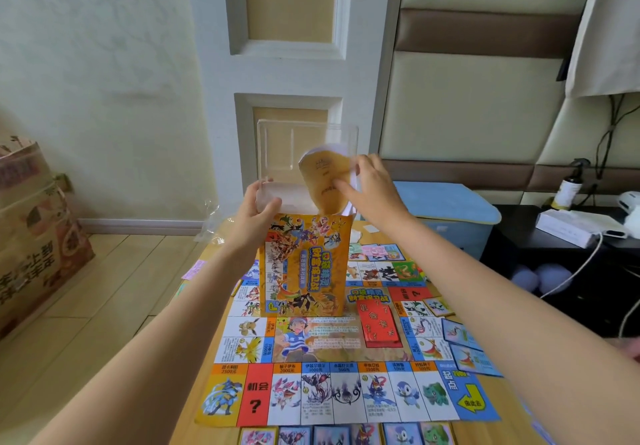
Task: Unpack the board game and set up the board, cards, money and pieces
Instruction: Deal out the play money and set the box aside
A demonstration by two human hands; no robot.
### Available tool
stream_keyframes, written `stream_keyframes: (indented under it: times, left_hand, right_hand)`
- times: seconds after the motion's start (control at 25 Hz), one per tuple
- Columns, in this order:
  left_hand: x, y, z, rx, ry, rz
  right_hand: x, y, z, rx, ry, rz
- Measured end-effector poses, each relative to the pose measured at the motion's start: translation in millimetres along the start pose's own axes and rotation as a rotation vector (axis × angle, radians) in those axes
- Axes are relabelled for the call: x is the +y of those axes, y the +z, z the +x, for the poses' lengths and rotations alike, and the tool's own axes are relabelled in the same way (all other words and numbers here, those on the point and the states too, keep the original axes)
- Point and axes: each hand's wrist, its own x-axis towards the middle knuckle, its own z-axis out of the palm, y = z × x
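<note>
A: Head view. Left hand [258, 207]?
B: Closed on the lower left corner of a clear plastic tray insert [304, 153], thumb on its front face. Tray is held up, tilted, above the game box [304, 264].
A: Right hand [372, 186]?
B: Fingers pinched on a curled stack of tan paper sheets [323, 181], likely play money, print too small to read. Stack sits against the tray's right side, bottom edge at the box's open top.
A: The box?
B: Orange, cartoon creatures on it, standing upright on the game board [346, 392], toward the far side.
A: Board?
B: Unfolded flat on the wooden table [197, 358]. Red card pile [377, 323] on the board's middle, right of the box. Row of creature cards [332, 436] along the near edge, just off the board. More cards [464, 344] just off its right edge, some overlapping it.
A: Anything else?
B: Crumpled clear wrap [211, 217] at the table's far left corner. Cardboard carton [31, 236] on the floor at left. Blue-lidded bin [446, 216] beyond the table.
</note>
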Motion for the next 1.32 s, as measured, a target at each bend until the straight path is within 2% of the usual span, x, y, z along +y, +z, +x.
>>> stream_keyframes:
  times: [0.04,0.12,0.2,0.32,0.44,0.64,0.72,0.8,0.88,0.92,1.04,1.2,1.32]
  left_hand:
    - [1,0,1,0.009,-0.009,0.011]
    - [4,3,3,0.031,-0.026,0.022]
    - [3,3,4,0.034,-0.036,0.022]
    - [4,1,4,0.021,-0.042,0.017]
    - [6,1,1,0.002,-0.061,-0.003]
    - [8,4,-3,0.025,-0.048,-0.054]
    - [7,4,-3,0.032,-0.049,-0.043]
    - [7,3,-4,0.024,-0.045,-0.010]
    - [10,4,-6,0.013,-0.029,-0.003]
    - [10,5,-7,0.011,-0.019,-0.016]
    - [8,6,-12,0.060,0.000,-0.123]
    - [7,11,-12,0.131,-0.064,-0.213]
    - [3,15,-11,0.151,-0.055,-0.222]
  right_hand:
    - [0,-3,-2,0.054,0.007,-0.108]
    - [-3,-13,-5,0.109,0.008,-0.176]
    - [-5,-26,0,0.073,-0.024,-0.045]
    - [-12,-33,6,-0.069,-0.055,0.172]
    - [-23,-23,6,-0.083,-0.060,0.260]
    - [-35,4,2,-0.237,-0.118,0.073]
    - [-35,9,-5,-0.236,-0.130,-0.018]
    - [-38,1,-7,-0.042,-0.184,-0.100]
    - [-41,-15,4,0.184,-0.326,-0.249]
    - [-44,-22,11,0.174,-0.367,-0.346]
    - [-48,-21,25,-0.081,-0.331,-0.467]
    - [-39,-12,18,-0.013,-0.393,-0.497]
    - [-27,-4,4,-0.045,-0.403,-0.460]
